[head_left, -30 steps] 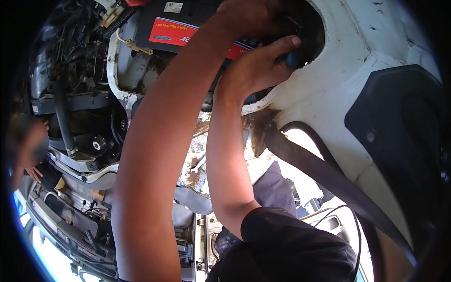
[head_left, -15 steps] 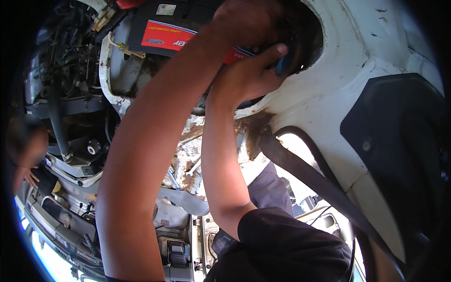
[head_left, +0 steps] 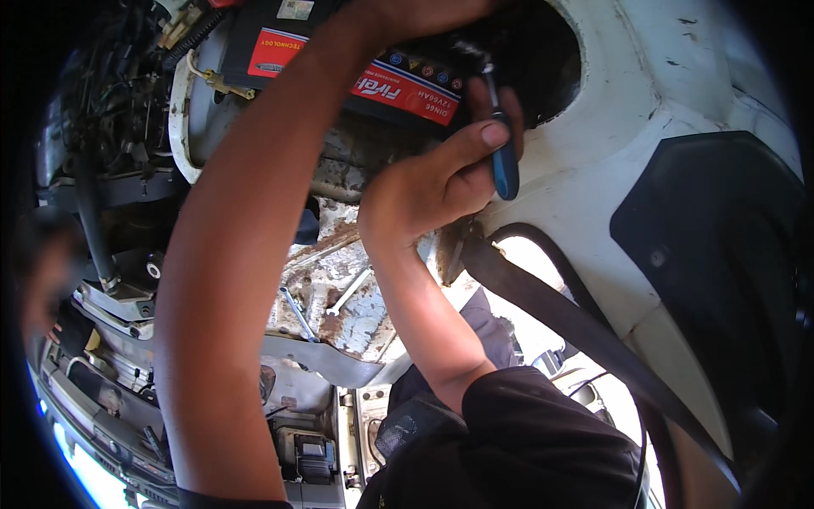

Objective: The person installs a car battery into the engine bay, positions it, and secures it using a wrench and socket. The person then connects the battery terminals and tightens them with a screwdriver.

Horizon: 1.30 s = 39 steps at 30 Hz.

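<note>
My right hand [head_left: 454, 174] is closed round a ratchet [head_left: 505, 161] with a blue and dark handle and a thin metal shaft. Its thumb lies along the handle, and the tool's upper end points into a dark opening, where its tip is blurred. Beside it sits a black car battery [head_left: 373, 106] with a red label facing me. Across the battery reaches my left arm, ending in my left hand [head_left: 437, 13] at the top edge. That hand's fingers are lost in shadow and cut off by the frame.
White bodywork [head_left: 585, 144] rims the opening on the right. Two spanners, one silver [head_left: 349, 293] and one bluish [head_left: 298, 316], lie on the worn metal floor. A seat belt [head_left: 551, 305] hangs at right. Engine parts [head_left: 93, 170] and a blurred person [head_left: 51, 280] are at left.
My right hand has moved down and back out of the opening, bringing the ratchet into fuller sight. My left arm has shifted up and left, uncovering more of the battery label.
</note>
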Each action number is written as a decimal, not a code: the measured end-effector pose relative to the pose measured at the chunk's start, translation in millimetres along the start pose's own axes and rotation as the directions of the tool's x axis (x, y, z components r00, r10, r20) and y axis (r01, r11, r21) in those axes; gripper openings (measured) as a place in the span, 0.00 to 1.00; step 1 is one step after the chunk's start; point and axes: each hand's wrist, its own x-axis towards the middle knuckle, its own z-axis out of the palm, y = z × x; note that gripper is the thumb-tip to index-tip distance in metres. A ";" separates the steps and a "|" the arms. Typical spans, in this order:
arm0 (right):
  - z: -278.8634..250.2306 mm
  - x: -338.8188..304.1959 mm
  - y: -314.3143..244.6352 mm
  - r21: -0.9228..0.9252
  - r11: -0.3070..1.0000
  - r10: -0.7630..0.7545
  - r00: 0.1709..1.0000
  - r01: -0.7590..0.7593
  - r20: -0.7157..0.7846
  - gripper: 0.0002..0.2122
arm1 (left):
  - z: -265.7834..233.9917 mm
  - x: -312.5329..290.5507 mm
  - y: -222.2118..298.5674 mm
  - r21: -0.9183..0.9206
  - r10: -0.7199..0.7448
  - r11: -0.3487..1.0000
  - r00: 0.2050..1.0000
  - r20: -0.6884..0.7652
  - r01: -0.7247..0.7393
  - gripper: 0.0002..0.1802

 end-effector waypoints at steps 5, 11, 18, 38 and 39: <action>-43.3 -17.6 -21.1 -0.091 0.996 0.009 0.961 0.017 0.278 0.22 | 7.3 19.1 -24.6 0.430 0.256 0.891 0.945 -0.206 -0.148 0.21; -127.0 -23.9 -1.7 -0.103 0.990 -0.013 0.791 0.096 0.611 0.19 | 19.5 35.5 -4.4 0.434 -0.086 0.894 0.994 -0.074 0.110 0.25; -144.8 -13.1 6.3 -0.012 0.981 -0.109 0.595 0.196 0.796 0.13 | 17.9 41.7 -5.7 0.540 -0.099 0.839 0.995 0.028 0.068 0.28; -150.6 -41.5 -8.6 0.296 0.896 -0.243 -0.194 0.332 0.951 0.11 | 107.7 -459.0 266.4 -0.422 -0.636 0.621 0.111 -0.763 0.660 0.10; -151.4 -41.0 -13.8 0.282 0.895 -0.209 -0.234 0.346 0.950 0.11 | 127.4 -479.1 279.6 -0.434 -0.624 0.594 0.046 -0.780 0.677 0.10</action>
